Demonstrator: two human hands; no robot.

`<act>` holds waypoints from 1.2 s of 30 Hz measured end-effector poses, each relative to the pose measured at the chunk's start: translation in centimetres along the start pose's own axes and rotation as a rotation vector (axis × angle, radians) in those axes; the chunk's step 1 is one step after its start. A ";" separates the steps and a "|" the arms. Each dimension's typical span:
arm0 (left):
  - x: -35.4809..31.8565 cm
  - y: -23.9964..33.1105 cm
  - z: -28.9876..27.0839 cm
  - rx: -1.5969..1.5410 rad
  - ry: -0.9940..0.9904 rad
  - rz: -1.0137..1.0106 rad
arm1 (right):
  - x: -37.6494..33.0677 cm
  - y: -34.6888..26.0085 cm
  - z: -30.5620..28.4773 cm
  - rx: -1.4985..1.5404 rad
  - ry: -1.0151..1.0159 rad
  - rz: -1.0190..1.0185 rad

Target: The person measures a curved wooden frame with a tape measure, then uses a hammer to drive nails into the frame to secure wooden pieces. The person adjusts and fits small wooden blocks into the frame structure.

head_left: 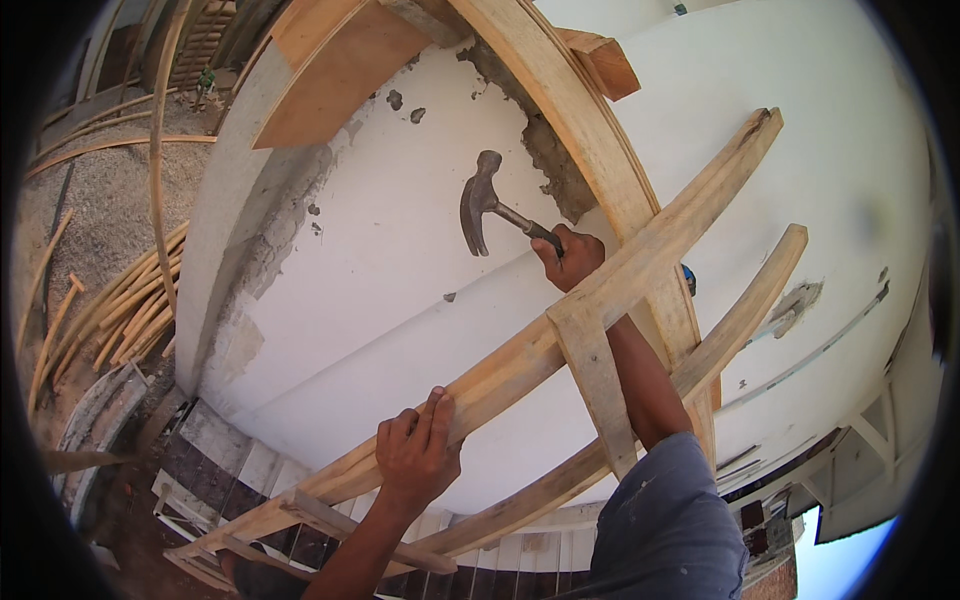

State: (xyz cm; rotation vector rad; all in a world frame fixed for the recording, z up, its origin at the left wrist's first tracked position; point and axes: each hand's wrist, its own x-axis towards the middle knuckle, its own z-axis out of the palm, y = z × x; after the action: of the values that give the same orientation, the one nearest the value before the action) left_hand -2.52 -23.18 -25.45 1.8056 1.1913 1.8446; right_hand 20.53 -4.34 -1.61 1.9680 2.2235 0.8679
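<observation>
My right hand point(572, 258) is closed round the dark handle of a claw hammer point(484, 193). The hammer's metal head points up and to the left, in the air before a white wall. My right forearm reaches through a wooden ladder point(510, 368), between its two rails and past a flat rung point(592, 365). Lower down, my left hand point(418, 450) grips the ladder's left rail, its fingers bent over the wood. Just right of the hammer runs a long wooden frame beam point(590, 150); the hammer is apart from it.
A plywood panel point(345, 70) and a wood block point(602, 64) adjoin the frame above. Rough broken plaster point(553, 165) edges the beam. At left, bamboo poles point(140, 310) lie on gravelly ground point(120, 190). Dark and pale steps or tiles point(215, 440) show far below the ladder.
</observation>
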 end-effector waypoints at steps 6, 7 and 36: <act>0.3 0.2 -0.3 0.015 0.000 -0.015 | 0.1 -1.3 -2.4 0.052 0.070 0.277; 0.2 0.1 -0.3 0.006 -0.012 -0.018 | -0.6 -1.2 -2.4 0.018 -0.011 0.327; -0.1 1.1 0.3 0.054 -0.023 -0.013 | -23.7 -1.2 -21.9 -0.076 -0.402 0.655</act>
State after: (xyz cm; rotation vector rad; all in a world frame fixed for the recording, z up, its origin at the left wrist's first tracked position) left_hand -1.87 -23.87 -24.79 1.8373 1.2530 1.7965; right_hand 15.33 -34.51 8.70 2.5842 1.3246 0.5020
